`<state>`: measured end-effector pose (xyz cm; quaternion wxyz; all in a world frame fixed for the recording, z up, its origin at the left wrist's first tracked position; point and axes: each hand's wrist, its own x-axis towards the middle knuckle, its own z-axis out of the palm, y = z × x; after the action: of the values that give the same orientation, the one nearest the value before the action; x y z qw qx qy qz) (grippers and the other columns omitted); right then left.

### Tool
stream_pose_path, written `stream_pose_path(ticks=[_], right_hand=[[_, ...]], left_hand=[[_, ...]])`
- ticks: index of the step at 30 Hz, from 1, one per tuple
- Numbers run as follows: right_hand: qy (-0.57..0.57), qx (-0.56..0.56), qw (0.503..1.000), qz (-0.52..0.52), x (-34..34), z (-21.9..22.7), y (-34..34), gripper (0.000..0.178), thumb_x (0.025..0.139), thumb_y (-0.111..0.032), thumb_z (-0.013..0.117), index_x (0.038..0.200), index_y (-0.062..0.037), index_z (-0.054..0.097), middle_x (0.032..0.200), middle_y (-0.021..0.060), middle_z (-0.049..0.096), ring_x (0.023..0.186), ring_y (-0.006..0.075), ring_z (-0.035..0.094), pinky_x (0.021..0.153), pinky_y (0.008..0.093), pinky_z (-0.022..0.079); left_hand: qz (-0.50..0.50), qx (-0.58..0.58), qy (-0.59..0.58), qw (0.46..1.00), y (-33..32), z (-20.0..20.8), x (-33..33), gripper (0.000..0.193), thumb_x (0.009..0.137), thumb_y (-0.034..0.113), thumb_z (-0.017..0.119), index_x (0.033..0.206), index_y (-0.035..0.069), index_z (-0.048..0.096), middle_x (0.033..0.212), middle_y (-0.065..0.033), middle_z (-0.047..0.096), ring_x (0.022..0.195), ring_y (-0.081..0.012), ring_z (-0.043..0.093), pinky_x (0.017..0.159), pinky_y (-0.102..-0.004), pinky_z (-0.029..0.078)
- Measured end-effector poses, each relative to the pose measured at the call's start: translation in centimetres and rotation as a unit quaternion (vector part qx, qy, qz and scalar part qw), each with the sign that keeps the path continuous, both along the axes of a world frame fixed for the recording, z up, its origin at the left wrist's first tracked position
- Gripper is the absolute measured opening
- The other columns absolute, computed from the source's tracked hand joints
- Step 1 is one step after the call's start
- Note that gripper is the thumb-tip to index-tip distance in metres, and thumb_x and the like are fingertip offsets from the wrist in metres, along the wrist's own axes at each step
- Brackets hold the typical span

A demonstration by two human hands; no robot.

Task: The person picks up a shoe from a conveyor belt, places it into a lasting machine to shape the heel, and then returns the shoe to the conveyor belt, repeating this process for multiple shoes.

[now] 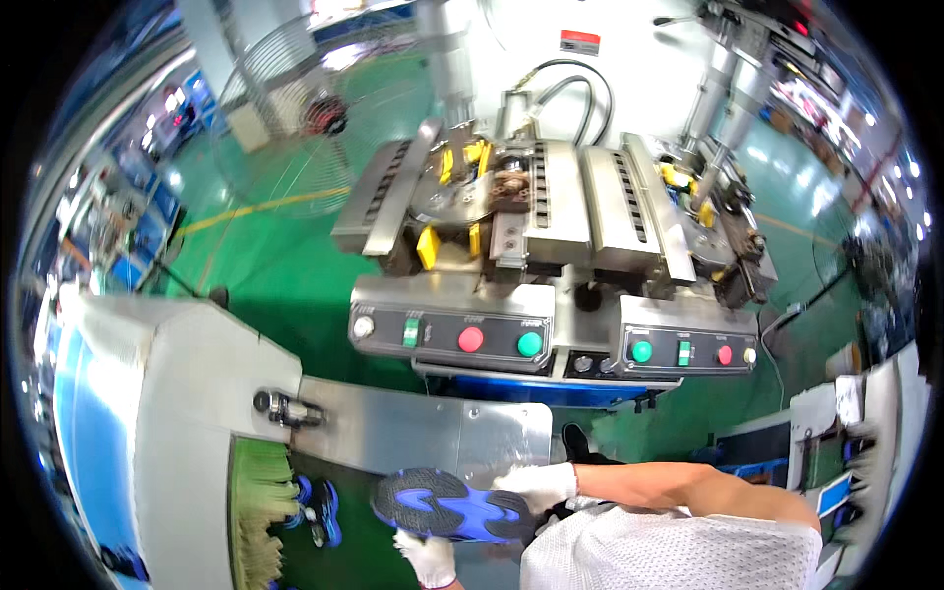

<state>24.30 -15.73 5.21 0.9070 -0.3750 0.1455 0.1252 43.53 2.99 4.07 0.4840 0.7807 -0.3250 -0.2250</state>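
A blue and black sports shoe (450,505) is held low in front of me, its patterned sole turned up toward the view. My right hand (541,484), in a white glove, grips it at the far right end; part of the fingers is hidden behind the shoe. Below the sole's left half, my white-gloved left hand (427,560) holds the shoe's near edge. Just beyond the shoe lies a bare metal shelf (433,428), with a small black and metal device (287,407) fixed at its left end.
Ahead stands a two-station machine (560,206) with yellow-tipped clamps and two button panels (452,332). A grey housing (211,364) with a green bristle strip (258,511) is at left, beside more blue shoes (320,513). A wire-caged fan (285,118) stands farther off.
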Motion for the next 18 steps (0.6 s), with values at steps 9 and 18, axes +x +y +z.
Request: stream_pose_path(ticks=[9, 18], right_hand=[[-0.093, 0.226, 0.934, -0.26, -7.2, 0.5, -10.8, 0.057, 0.081, -0.019, 0.085, 0.13, -0.0061, 0.061, 0.121, 0.0099, 0.071, 0.108, 0.0221, 0.07, 0.096, 0.0418, 0.058], [-0.229, 0.135, 0.899, -0.349, -14.0, 7.9, -21.9, 0.084, 0.079, -0.02, 0.085, 0.148, 0.003, 0.043, 0.136, 0.0231, 0.061, 0.121, 0.0348, 0.064, 0.104, 0.0467, 0.053]], left_hand=[[-0.109, -0.119, 0.139, 0.977, -16.1, 7.7, -4.5, 0.054, 0.089, -0.009, 0.062, 0.141, -0.007, 0.048, 0.135, -0.0202, 0.061, 0.125, -0.0299, 0.06, 0.109, -0.0392, 0.048], [-0.08, -0.072, 0.151, 0.983, -24.4, 5.2, -8.8, 0.045, 0.097, -0.002, 0.061, 0.14, -0.009, 0.047, 0.134, -0.0234, 0.061, 0.122, -0.0299, 0.063, 0.106, -0.0398, 0.051]])
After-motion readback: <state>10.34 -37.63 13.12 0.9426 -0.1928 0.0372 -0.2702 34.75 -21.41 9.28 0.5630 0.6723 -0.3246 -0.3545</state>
